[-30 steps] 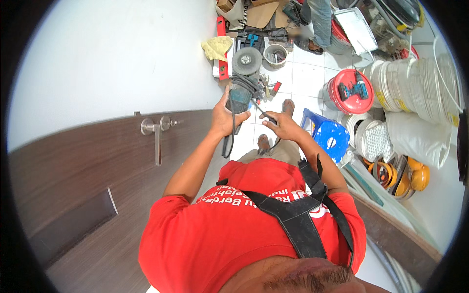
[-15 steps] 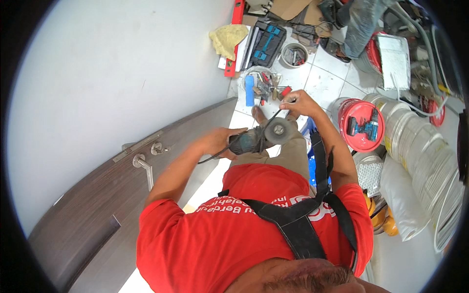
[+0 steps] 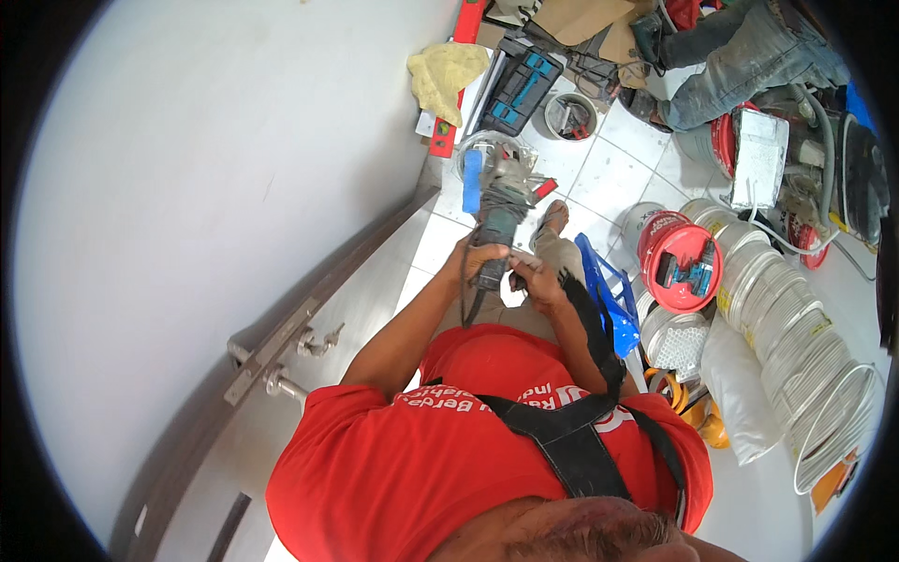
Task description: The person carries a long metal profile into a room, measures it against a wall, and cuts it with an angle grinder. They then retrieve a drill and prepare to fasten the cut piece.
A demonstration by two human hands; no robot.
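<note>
A dark angle grinder (image 3: 502, 223) with its black cord wound about its body points away from me, above the floor. My left hand (image 3: 476, 258) is closed around the rear of its body from the left. Close against the tail end, my right hand (image 3: 537, 281) has its fingers curled in on the grinder; whether it also pinches part of the cord I cannot tell. A loop of cord (image 3: 468, 311) hangs below my left hand. Beyond the grinder's head stands a clear tub (image 3: 485, 140) of tools, with a blue object (image 3: 472, 183) at its side.
At left is a dark door (image 3: 225, 412) with a metal handle (image 3: 281, 382). A red-lidded bucket (image 3: 686, 298) carrying a cordless drill (image 3: 698, 273) stands at right, beside coiled white hose (image 3: 787, 328). An open tool case (image 3: 521, 92) and small bucket (image 3: 569, 117) lie ahead. Another person's leg (image 3: 749, 84) shows far right.
The grinder has turned from sideways to pointing away from me. My right hand has come down from the stretched cord to the grinder's tail. The door has swung, and my view has shifted.
</note>
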